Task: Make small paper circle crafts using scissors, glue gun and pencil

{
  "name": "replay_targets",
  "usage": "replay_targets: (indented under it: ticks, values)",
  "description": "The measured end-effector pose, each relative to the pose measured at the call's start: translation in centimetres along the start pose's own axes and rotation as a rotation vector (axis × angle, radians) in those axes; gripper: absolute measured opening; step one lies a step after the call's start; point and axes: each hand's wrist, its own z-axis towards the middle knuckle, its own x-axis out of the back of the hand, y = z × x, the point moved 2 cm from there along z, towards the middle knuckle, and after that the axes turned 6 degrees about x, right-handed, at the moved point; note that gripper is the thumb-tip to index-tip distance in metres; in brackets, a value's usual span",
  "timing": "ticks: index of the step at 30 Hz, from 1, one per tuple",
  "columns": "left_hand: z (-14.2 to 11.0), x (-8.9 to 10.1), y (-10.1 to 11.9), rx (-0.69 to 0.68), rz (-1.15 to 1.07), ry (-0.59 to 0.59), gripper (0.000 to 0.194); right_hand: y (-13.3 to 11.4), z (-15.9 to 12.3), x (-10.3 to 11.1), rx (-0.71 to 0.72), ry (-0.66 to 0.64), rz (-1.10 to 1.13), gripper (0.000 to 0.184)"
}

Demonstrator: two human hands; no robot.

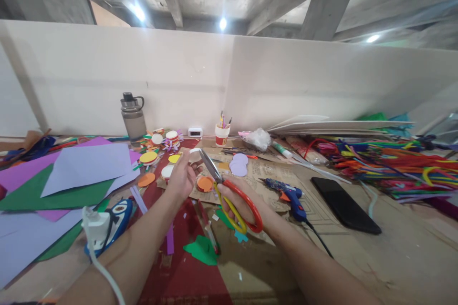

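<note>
My left hand (182, 177) is closed, pinching a small white round piece (195, 154) at its fingertips. My right hand (236, 201) grips a pair of scissors (212, 167) by red and yellow handles. Their blades point up and left, with the tips beside the white piece; whether they touch it I cannot tell. Below the hands lies an orange disc (204, 183), and a white-topped round piece (167, 171) sits left of my left hand. Lilac paper circles (238, 165) are stacked beyond the scissors.
Coloured paper sheets (86, 167) cover the left side, near a power strip (116, 221). A glue gun (291, 195) and black phone (345, 205) lie right, before colourful pipe cleaners (390, 162). Behind stand a bottle (133, 118) and pen cup (222, 135).
</note>
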Motion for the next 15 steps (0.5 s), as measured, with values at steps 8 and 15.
replay_targets:
  ticks: [8,15]
  values:
    - [-0.09,0.06,0.01,-0.004,0.006,0.004,0.043,0.03,0.01,0.07,-0.008,-0.014,-0.052,0.033]
    - [-0.62,-0.56,0.11,-0.029,0.001,0.026,0.036,0.02,0.04,-0.08,-0.024,-0.022,-0.024,0.033]
